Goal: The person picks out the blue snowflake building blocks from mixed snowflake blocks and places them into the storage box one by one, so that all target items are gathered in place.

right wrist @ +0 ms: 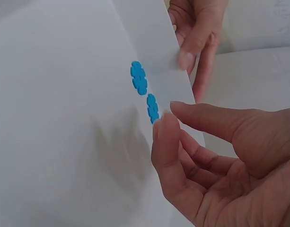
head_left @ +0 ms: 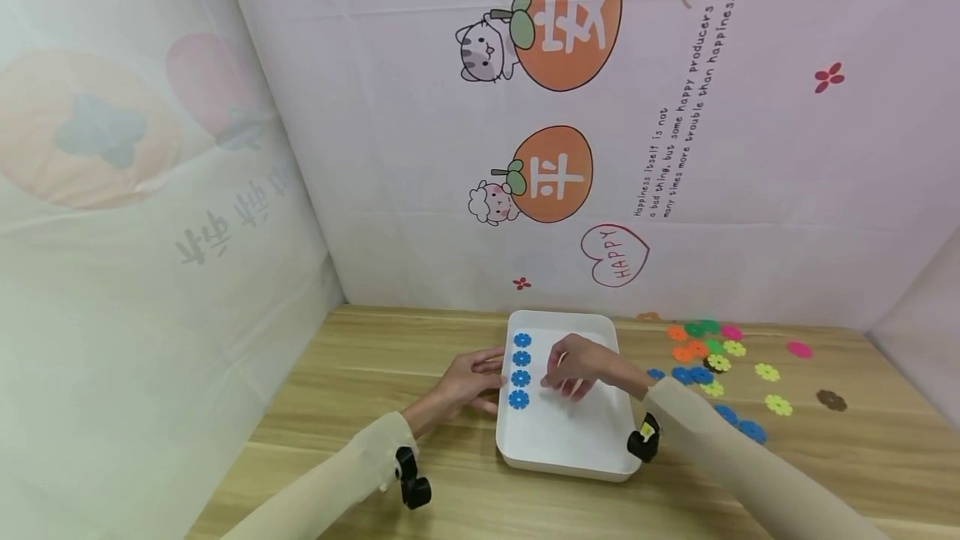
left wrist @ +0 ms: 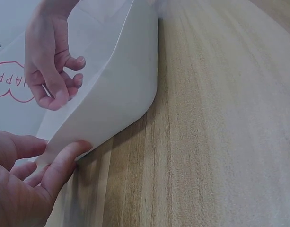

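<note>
A white rectangular tray (head_left: 566, 440) stands on the table, with several blue flower-shaped plastic discs (head_left: 519, 399) in a row along its left side. My left hand (head_left: 467, 382) holds the tray's left wall, its thumb at the rim and other fingers against the outside. Over the tray is my right hand (head_left: 579, 363), just right of the row, with fingers bent and thumb and index tips close together. In the right wrist view nothing shows between the right fingertips (right wrist: 166, 124); a blue disc (right wrist: 152, 108) lies just beyond them, partly hidden.
Right of the tray, loose flower discs in orange, green, yellow (head_left: 778, 404), pink (head_left: 799, 349), brown (head_left: 831, 399) and blue (head_left: 752, 431) are scattered on the wooden table (head_left: 360, 382). Some overlap. A printed cloth (head_left: 420, 148) hangs behind the table, and another on the left.
</note>
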Demonstrator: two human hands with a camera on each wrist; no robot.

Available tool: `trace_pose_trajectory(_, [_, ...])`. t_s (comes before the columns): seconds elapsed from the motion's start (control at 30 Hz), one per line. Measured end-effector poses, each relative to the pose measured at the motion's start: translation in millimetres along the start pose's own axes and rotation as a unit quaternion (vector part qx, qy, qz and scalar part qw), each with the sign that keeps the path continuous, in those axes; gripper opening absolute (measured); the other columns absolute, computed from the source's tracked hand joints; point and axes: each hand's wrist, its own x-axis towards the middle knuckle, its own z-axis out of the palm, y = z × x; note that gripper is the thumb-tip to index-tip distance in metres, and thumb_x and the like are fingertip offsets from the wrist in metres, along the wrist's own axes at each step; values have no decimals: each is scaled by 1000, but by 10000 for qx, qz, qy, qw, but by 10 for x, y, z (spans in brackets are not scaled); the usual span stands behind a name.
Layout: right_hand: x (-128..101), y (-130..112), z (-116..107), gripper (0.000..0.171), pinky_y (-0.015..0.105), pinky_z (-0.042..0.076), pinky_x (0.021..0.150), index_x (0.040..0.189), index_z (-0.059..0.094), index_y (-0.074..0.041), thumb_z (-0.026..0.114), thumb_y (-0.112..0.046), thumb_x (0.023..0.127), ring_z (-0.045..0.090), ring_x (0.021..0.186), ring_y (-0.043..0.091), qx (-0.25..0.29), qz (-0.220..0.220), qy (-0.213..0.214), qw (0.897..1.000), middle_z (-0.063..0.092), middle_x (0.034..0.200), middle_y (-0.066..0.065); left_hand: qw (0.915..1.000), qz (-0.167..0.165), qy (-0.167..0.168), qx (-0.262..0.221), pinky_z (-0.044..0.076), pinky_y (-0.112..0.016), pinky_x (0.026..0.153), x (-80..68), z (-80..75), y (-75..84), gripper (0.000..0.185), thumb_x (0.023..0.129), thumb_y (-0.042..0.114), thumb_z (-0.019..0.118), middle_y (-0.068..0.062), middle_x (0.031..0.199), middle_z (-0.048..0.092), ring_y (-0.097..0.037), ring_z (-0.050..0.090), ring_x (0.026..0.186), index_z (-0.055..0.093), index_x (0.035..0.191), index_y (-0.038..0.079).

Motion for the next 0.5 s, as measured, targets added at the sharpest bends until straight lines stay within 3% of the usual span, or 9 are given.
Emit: trace_pose_trajectory(0.5, [-136,347,-429,17,28,63,57,96,63,0,75,-12,96,65,67,19,416,-275,402,9979,70,87,14,10000,3,-26,-16,69,-39,69,-9,-11,-15,58,100,4,67,-23,149,58,-34,72,115,51,155,9])
